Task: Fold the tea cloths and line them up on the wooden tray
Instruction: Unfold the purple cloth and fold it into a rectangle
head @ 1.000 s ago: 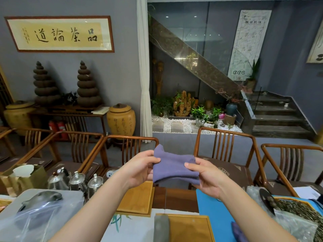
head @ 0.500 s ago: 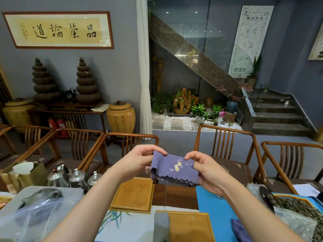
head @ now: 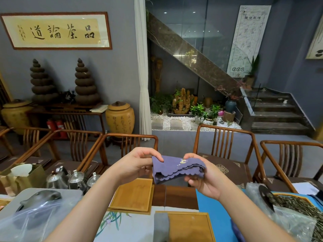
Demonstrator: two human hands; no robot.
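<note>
A purple tea cloth (head: pixel 176 169) with scalloped edges and a small embroidered flower is held in the air above the table, folded into several layers. My left hand (head: pixel 135 165) pinches its left end and my right hand (head: pixel 203 180) grips its right end. Below, near the bottom edge, a wooden tray (head: pixel 190 227) carries a folded grey cloth (head: pixel 161 227) at its left side. A second, smaller wooden tray (head: pixel 133 194) lies farther back under the left hand. Another purple cloth (head: pixel 236 231) peeks out at the bottom right on a blue mat (head: pixel 211 210).
Several metal teapots (head: pixel 70 179) stand at the left behind a clear plastic bag (head: pixel 33 217) with a dark object. A bag of dried leaves (head: pixel 295 212) lies at the right. Wooden chairs (head: pixel 225 151) line the table's far side.
The cloth has been folded over again: it was a loose bunch, then a flat piece showing the flower, and now lies in flatter stacked layers. Both hands have dropped slightly.
</note>
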